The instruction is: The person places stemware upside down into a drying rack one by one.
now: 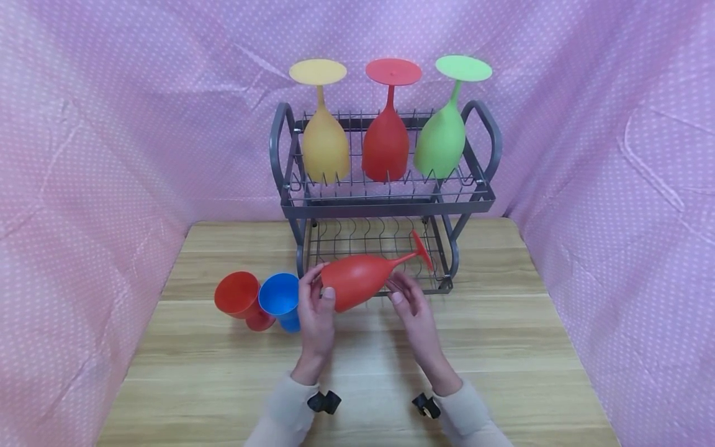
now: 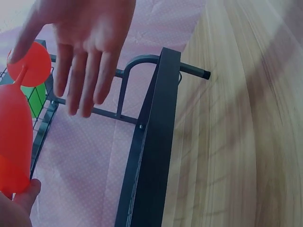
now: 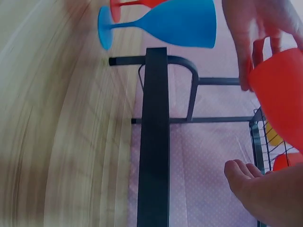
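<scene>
My left hand point(image 1: 317, 310) grips a red plastic wine glass point(image 1: 357, 280) by its bowl near the rim, thumb in front and fingers behind. The glass lies tilted in the air, its stem and foot pointing right and up, in front of the rack's lower tier. My right hand point(image 1: 412, 310) is beside the stem, just below it. In the left wrist view, this right hand point(image 2: 90, 52) has its fingers extended, and its thumb overlaps the glass's foot point(image 2: 35, 64). The right wrist view has the left hand's fingers point(image 3: 245, 66) at the bowl's rim.
A dark two-tier dish rack point(image 1: 388, 208) stands at the back. Upside down on its top tier are yellow point(image 1: 326, 146), red point(image 1: 385, 146) and green point(image 1: 441, 143) wine glasses. Upright red point(image 1: 237, 295) and blue point(image 1: 278, 295) glasses stand left on the wooden table point(image 1: 368, 397). Pink dotted cloth surrounds it.
</scene>
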Motion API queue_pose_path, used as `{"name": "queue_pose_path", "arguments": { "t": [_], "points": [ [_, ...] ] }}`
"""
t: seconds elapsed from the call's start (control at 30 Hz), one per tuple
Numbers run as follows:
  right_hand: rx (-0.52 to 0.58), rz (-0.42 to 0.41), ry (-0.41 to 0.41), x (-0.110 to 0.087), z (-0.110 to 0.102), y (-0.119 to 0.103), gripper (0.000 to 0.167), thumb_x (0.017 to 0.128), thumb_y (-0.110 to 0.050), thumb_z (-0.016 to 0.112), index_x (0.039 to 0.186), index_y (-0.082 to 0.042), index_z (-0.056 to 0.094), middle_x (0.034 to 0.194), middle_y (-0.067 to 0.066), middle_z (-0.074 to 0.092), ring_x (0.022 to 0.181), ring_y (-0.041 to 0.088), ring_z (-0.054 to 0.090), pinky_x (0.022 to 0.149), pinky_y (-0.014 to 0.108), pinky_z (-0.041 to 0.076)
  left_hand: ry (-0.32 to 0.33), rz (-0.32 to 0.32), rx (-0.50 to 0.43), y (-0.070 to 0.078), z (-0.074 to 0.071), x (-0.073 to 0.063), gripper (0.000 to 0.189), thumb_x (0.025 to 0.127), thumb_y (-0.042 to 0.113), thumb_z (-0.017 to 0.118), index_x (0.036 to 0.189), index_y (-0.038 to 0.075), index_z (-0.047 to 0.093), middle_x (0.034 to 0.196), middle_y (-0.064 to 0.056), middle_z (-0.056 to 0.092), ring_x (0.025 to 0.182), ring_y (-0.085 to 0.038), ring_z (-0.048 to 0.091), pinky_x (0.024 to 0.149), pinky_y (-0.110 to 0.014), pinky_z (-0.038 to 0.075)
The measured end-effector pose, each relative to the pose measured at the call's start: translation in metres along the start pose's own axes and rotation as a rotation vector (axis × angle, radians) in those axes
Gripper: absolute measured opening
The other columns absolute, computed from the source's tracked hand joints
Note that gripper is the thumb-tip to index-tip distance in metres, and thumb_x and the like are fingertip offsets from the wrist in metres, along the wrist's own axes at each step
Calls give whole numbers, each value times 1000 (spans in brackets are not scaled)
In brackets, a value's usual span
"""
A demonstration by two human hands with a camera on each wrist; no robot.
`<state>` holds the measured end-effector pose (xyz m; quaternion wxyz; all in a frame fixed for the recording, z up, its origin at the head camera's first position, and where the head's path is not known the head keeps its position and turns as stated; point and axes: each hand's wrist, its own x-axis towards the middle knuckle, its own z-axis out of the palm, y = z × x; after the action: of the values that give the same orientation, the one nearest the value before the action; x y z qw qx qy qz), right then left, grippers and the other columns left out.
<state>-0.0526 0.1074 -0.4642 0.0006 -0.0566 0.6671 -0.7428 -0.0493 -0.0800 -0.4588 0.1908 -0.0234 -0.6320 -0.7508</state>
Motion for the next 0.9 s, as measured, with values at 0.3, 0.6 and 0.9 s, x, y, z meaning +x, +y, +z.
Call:
{"name": "queue_pose_path", "arguments": {
  "t": [0.3,0.6,0.9],
  "points": [
    [131,-11,-41,2,12,-4,51,108,-15,50,154,2,38,152,20,50,135,23,57,109,34,48,2,-2,33,-4,6,-1,52,101,16,59,147,3,39,149,-11,49,135,-30,51,94,-34,58],
    [177,-11,-48,3,19,-12,51,108,-21,51,154,-4,41,150,16,52,135,25,56,108,35,49,21,-12,17,-8,12,-4,51,102,19,57,147,4,40,149,-13,49,134,-31,52,95,-35,58],
    [195,39,-7,4,24,-15,48,107,-22,54,151,-7,43,148,11,54,137,25,55,108,34,48,-2,16,29,-17,12,-5,50,103,18,55,148,4,37,149,-10,50,134,-30,53,95,-36,58]
  ]
}}
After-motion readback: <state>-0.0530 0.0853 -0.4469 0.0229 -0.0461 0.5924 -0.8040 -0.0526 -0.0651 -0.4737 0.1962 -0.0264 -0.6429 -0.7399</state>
